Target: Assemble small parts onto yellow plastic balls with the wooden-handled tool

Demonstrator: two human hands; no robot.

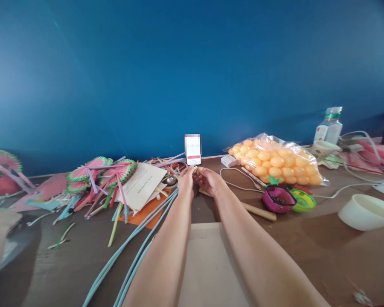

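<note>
My left hand [186, 180] and my right hand [209, 181] meet over the table, fingers closed together around a small shiny thing [195, 171]. It is too small and too covered by the fingers for me to tell its kind. Something dark shows just below the fingertips. Right behind the hands a phone [193, 150] stands upright against the blue wall with its screen lit. A beige board [211, 260] lies beneath my forearms. To the left of the hands is a tangle of small items, and a wooden stick [259, 211] lies to the right.
Light-blue tubes [137, 243] run toward me on the left. Pink and green paper fans [97, 170], papers [142, 183] and straws lie beyond. On the right are a bag of orange balls [275, 160], a purple pouch [279, 198], a white bowl [368, 213] and bottles [329, 125].
</note>
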